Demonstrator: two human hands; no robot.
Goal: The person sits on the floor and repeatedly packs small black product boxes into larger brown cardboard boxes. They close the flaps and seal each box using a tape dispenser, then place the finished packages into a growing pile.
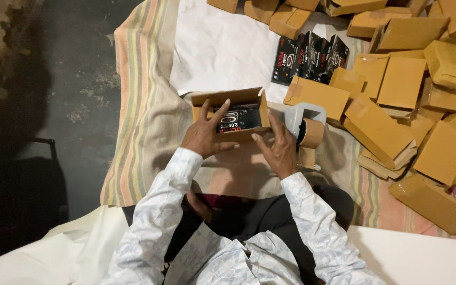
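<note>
Both hands grip an open brown carton (231,113) with a black box (237,119) inside: left hand (205,136) curled on its left side, right hand (276,148) on its right.

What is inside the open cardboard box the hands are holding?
Inside the open cardboard box lies a black printed package. Whatever sits beneath that package is covered and cannot be seen.

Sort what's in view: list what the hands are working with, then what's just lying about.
In hand:
left hand
right hand
open cardboard box
black packet inside it

Lying about:
tape dispenser
black packets on the white sheet
heap of cardboard boxes
striped cloth
</note>
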